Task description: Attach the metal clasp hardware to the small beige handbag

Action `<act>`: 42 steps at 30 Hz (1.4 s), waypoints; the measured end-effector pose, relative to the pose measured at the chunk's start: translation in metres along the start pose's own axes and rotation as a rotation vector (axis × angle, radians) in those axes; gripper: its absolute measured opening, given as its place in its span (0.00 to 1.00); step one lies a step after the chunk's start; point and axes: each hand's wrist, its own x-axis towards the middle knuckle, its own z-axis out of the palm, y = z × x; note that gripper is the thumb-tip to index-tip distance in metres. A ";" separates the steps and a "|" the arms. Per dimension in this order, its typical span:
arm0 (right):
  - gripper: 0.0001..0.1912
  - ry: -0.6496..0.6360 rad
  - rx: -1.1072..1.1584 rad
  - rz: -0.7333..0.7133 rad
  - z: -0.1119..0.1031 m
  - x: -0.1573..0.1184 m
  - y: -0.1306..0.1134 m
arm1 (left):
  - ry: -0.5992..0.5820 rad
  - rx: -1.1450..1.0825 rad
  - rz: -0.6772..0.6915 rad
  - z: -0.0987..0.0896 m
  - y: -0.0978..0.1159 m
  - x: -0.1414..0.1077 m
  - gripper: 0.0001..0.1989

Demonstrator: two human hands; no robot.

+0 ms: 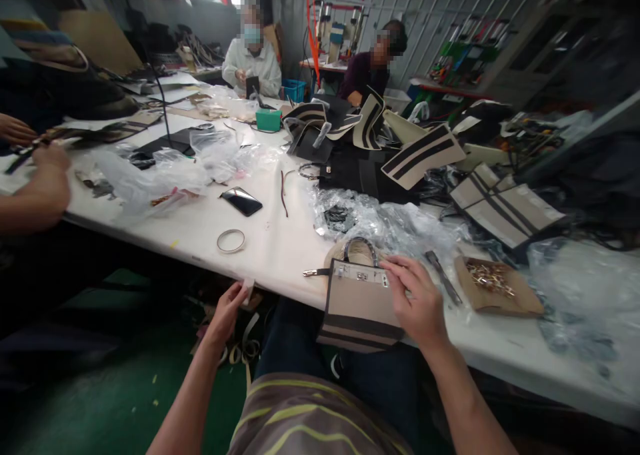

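Head view: right hand point(417, 302) grips a boxy beige canvas handbag point(357, 305), left hand point(227, 312) pinches a small pale tab point(248, 286)

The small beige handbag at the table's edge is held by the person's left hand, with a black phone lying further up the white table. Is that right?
Not quite. In the head view the right hand rests on the small beige handbag; the left hand pinches a small pale piece at the table edge. The black phone does lie further up.
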 end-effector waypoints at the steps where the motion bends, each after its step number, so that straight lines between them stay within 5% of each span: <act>1: 0.15 -0.005 0.014 0.006 0.001 -0.003 -0.002 | -0.057 0.047 -0.006 -0.001 0.001 -0.003 0.27; 4: 0.16 -0.026 0.075 0.040 0.006 -0.011 -0.006 | -0.132 0.076 -0.087 0.003 0.012 -0.024 0.26; 6: 0.17 -0.052 0.105 0.061 0.011 -0.014 -0.007 | -0.061 -0.053 -0.198 0.013 0.035 -0.045 0.26; 8: 0.17 -0.068 0.127 0.075 0.016 -0.014 -0.008 | 0.088 -0.158 -0.131 0.026 0.073 -0.066 0.23; 11: 0.14 -0.048 0.198 0.115 0.020 -0.010 -0.012 | 0.141 0.069 0.056 0.051 0.141 -0.082 0.19; 15: 0.11 -0.008 0.337 0.315 0.010 -0.005 -0.021 | -0.483 0.554 0.148 0.100 0.187 -0.070 0.23; 20: 0.15 -0.198 0.523 0.502 -0.018 -0.012 -0.023 | -0.646 0.812 0.285 0.163 0.165 -0.052 0.22; 24: 0.21 -0.288 0.580 0.509 -0.025 -0.020 -0.023 | -0.702 0.818 0.311 0.188 0.149 -0.050 0.23; 29: 0.11 -0.236 0.523 0.618 -0.018 -0.028 -0.024 | -0.775 0.805 0.302 0.209 0.148 -0.049 0.24; 39: 0.06 -0.037 0.385 0.703 0.019 -0.032 0.001 | -0.534 0.972 0.225 0.240 0.155 -0.023 0.34; 42: 0.08 -0.007 0.407 0.635 0.026 -0.030 0.004 | -0.666 0.943 0.229 0.242 0.160 -0.012 0.31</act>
